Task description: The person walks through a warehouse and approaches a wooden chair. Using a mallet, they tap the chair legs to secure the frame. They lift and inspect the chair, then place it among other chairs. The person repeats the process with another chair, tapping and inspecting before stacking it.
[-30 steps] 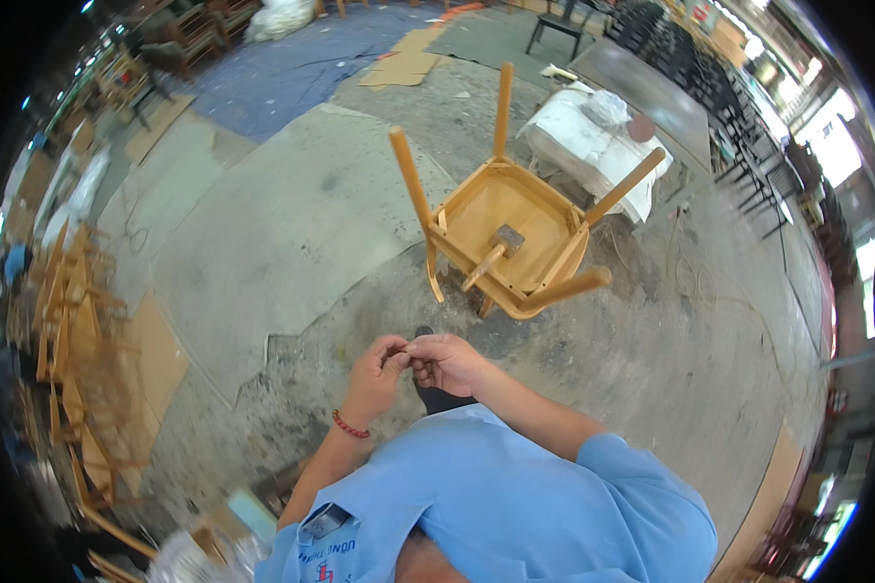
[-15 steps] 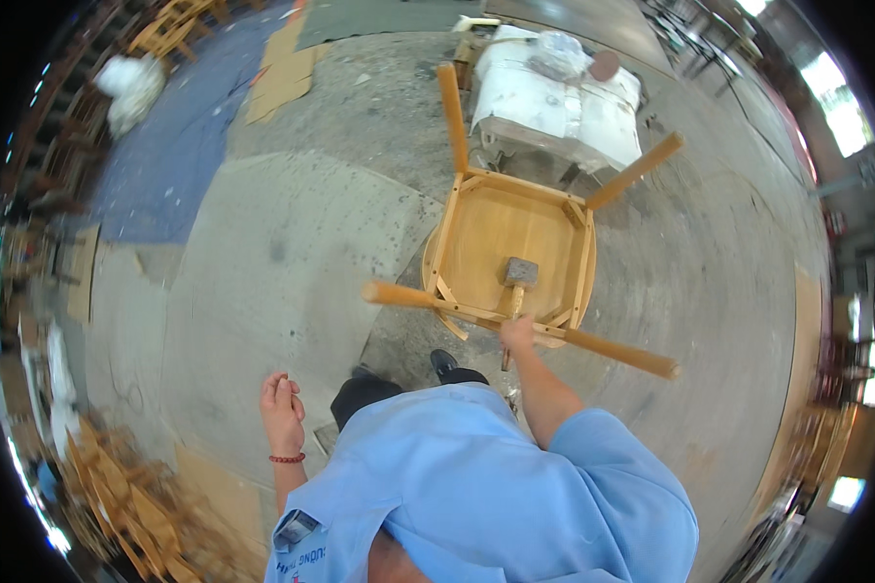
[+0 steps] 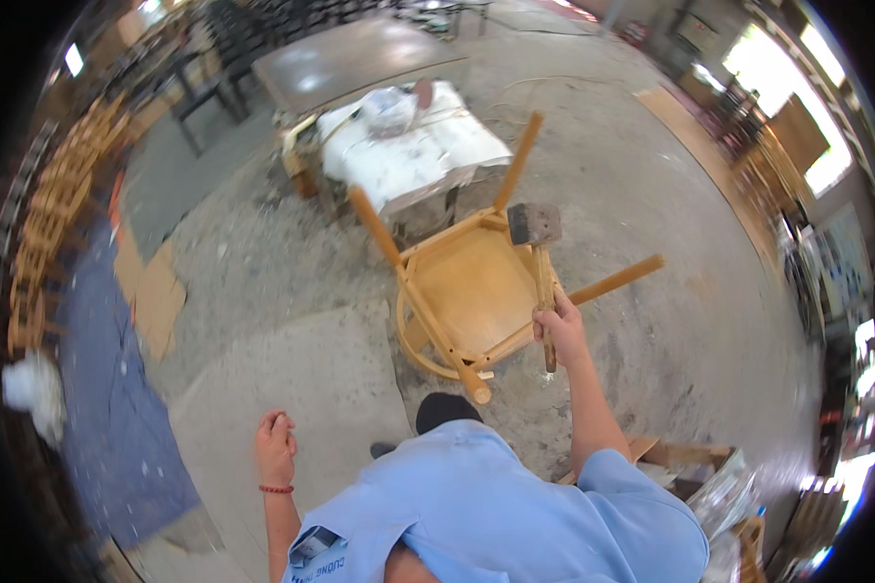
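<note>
My right hand point(image 3: 564, 333) is closed around the wooden handle of a mallet point(image 3: 535, 223), whose dark, blocky head points up and away from me. Behind the mallet an upside-down wooden chair point(image 3: 472, 287) stands on the floor, legs in the air and the underside of its seat facing up. The mallet's head and handle overlap the chair's right side in the view; contact cannot be told. Down at my left side, my left hand point(image 3: 276, 449) hangs away from the chair with its fingers curled in. Nothing shows in it, and a red bead bracelet point(image 3: 276, 489) circles that wrist.
Beyond the chair stands a white-covered bench point(image 3: 408, 146) with a plastic bundle on top. A large flat panel point(image 3: 360, 58) lies behind it. Stacked wooden chairs point(image 3: 58, 223) line the left, past a blue floor sheet point(image 3: 117, 389). An open box point(image 3: 690, 466) sits close on my right.
My view has turned rightward, so the bench and chair sit further left. The mallet has risen from over the seat's underside to the chair's right side, still in my right hand.
</note>
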A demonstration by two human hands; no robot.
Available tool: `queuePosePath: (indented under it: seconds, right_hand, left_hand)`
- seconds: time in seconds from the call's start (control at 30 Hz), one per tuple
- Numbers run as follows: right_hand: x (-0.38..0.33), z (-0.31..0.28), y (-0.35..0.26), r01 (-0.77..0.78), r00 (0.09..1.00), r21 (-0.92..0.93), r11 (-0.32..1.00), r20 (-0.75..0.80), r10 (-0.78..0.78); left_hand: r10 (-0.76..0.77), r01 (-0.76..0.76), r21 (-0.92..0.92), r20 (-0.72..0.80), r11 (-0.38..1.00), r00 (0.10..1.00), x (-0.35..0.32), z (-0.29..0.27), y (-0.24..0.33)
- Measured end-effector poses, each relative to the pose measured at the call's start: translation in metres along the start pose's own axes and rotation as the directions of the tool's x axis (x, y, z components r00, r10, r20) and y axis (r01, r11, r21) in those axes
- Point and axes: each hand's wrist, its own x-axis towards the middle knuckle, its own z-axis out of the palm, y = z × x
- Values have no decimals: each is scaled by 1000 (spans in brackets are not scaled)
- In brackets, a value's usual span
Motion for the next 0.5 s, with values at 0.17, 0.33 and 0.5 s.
queuePosePath:
  seconds: [0.17,0.33,0.5]
  right_hand:
    - [-21,19,13,-3,985,-190,982,-169,-29]
    - [-17,41,21,-6,938,-86,996,-347,-25]
    - [-9,47,-30,155,877,-132,979,-439,-197]
  left_hand:
    - [107,-139,46,426,989,898,117,106,93]
    - [218,-305,-7,714,952,666,176,208,175]
    - [210,-468,48,849,882,485,234,315,257]
